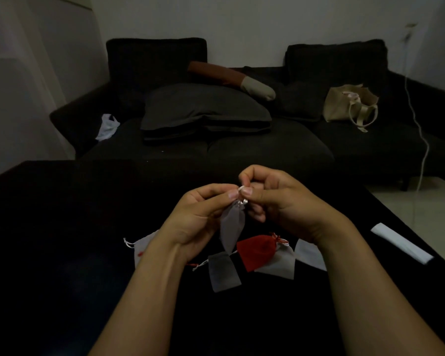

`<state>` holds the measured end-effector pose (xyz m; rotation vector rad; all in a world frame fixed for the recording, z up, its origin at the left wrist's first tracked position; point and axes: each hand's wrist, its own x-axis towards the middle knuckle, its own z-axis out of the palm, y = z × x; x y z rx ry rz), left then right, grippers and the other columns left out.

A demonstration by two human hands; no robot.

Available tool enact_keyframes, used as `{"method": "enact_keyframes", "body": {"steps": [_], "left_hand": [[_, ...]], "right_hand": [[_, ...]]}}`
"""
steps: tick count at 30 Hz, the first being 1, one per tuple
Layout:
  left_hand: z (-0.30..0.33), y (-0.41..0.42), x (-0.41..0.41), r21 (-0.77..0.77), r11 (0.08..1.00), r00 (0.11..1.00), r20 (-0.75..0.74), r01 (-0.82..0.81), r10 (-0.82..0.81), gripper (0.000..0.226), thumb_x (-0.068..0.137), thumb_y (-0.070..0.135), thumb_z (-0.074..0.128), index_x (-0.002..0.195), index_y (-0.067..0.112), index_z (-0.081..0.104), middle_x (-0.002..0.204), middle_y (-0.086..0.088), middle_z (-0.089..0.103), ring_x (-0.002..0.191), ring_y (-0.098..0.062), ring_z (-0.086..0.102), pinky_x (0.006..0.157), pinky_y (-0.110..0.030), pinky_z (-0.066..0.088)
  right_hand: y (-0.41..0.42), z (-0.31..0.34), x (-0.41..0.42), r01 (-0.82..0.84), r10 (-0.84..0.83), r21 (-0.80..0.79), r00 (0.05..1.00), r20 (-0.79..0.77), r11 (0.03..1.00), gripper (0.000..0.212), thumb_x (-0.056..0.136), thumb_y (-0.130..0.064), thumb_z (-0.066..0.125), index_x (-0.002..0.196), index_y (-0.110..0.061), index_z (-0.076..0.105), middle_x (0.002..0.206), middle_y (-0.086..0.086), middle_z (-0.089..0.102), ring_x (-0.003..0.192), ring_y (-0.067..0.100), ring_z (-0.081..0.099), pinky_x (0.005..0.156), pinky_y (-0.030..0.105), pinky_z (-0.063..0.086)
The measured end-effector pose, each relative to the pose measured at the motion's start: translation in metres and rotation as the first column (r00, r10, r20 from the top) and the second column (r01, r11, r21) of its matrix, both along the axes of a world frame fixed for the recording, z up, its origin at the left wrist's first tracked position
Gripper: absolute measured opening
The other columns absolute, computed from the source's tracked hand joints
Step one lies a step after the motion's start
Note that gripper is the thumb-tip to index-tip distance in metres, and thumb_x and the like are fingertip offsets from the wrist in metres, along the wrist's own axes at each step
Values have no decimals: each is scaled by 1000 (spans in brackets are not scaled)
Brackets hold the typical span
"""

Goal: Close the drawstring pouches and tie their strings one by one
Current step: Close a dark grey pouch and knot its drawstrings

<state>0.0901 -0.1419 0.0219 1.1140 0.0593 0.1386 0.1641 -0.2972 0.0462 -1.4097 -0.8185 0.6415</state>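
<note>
A small grey drawstring pouch hangs in the air above the dark table, its neck gathered. My left hand and my right hand both pinch its pale strings at the top, fingertips almost meeting. Below them on the table lie a red pouch, a dark grey pouch, white pouches beside the red one, and another pale pouch partly hidden behind my left wrist.
A folded white strip lies near the table's right edge. Beyond the table stands a dark sofa with a grey cushion, a beige tote bag and a white plastic bag. A white cable hangs at right.
</note>
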Motion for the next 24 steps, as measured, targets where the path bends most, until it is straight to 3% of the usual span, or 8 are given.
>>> {"method": "enact_keyframes", "body": {"steps": [4,6,9,11,16,20,24], "left_hand": [[3,-2,2,-61,997,999,-21,-38,37,18,65,6,68,82,10,72,75,-10,74,67,-16,71,60,-23,58],[4,2,3,-68,994,997,-28,-80,78,28,64,6,68,92,12,69,77,-7,75,69,-14,72,59,-22,57],[7,6,3,53,983,984,14,-177,177,28,69,3,70,95,12,70,77,-7,76,70,-12,73,62,-20,57],[8,8,3,135,957,966,61,-256,249,25,76,-5,69,94,11,70,75,-6,76,71,-11,73,65,-19,58],[4,10,4,444,808,921,233,-387,313,25,77,-6,76,93,14,72,72,-3,76,71,-8,72,68,-18,55],[0,9,5,610,693,923,268,-384,276,26,79,1,77,99,17,72,78,1,77,78,-11,75,74,-26,57],[4,6,2,681,681,962,225,-271,157,29,80,3,77,104,17,71,81,2,78,82,-10,75,75,-26,57]], "right_hand": [[-4,0,2,16,-16,42,1000,-8,999,2,95,-8,55,95,-8,57,66,6,52,58,12,52,54,21,43],[-9,2,5,83,-84,43,996,29,996,11,93,-7,58,103,-6,62,71,8,62,64,16,62,57,21,50],[-17,7,7,165,-158,-35,976,149,986,21,91,0,60,110,-5,68,84,16,73,78,20,71,69,23,58],[-21,12,6,238,-204,-114,946,251,965,17,90,0,61,104,-5,71,88,18,74,77,18,72,68,22,58],[-16,15,1,324,-199,-190,853,482,927,12,88,-8,68,95,-13,77,81,8,75,77,18,72,67,19,57],[-11,16,-2,301,-147,-206,826,545,931,14,87,-13,71,96,-21,79,81,-1,76,75,8,70,70,19,56],[-6,17,-2,325,-144,-191,774,616,926,11,84,-19,74,93,-23,80,83,-4,70,79,6,66,72,22,53]]}}
